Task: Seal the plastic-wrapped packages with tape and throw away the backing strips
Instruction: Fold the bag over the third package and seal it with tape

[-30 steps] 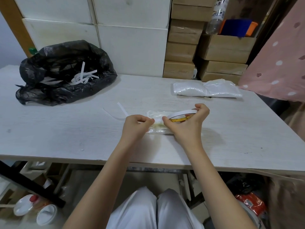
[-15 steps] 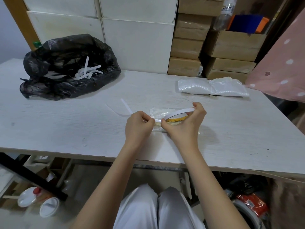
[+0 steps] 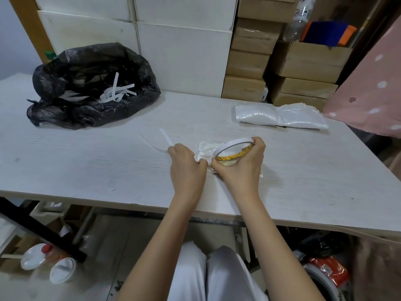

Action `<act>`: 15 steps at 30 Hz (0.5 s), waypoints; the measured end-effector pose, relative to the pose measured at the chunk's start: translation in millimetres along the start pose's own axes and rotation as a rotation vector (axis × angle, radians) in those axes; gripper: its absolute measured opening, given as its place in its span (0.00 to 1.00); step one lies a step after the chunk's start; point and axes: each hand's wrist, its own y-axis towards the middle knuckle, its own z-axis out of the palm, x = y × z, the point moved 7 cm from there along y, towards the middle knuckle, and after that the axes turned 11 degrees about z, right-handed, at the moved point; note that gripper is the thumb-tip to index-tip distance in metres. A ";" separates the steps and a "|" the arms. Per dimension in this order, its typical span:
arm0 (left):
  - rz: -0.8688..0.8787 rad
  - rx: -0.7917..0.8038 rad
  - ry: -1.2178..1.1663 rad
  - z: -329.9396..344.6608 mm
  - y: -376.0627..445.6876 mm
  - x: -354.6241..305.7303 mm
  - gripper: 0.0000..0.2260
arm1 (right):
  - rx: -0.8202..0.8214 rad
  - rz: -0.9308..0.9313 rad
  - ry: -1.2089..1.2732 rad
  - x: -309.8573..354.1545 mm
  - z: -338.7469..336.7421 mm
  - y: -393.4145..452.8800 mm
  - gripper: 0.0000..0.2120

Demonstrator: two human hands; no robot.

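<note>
Fingers of right hand curled round tilted tape roll, left hand pinching beside it

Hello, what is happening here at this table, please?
A person is taping a plastic-wrapped package on the white table. The right hand holds the tape roll over it, and the left hand pinches at its edge. Loose backing strips lie beside it, not yet in the black bag.

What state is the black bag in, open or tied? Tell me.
Open. The black bag lies slumped on the table, mouth gaping, with white backing strips visible inside.
</note>
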 end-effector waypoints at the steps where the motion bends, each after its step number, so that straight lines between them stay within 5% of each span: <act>1: 0.025 -0.018 -0.001 -0.4 -2.2 -1.9 0.07 | -0.002 0.000 -0.002 0.5 -0.6 -0.4 0.48; 6: 0.334 -0.096 0.204 -4.3 -15.3 -22.0 0.08 | 0.009 0.028 0.001 0.0 -0.8 -0.1 0.47; 9: 0.594 0.030 0.270 11.2 -30.6 -29.4 0.15 | 0.012 0.046 0.019 1.7 -1.3 -0.2 0.48; 15: 0.452 0.205 0.170 8.8 -39.0 -24.8 0.22 | 0.075 0.111 0.090 1.1 -2.5 1.5 0.45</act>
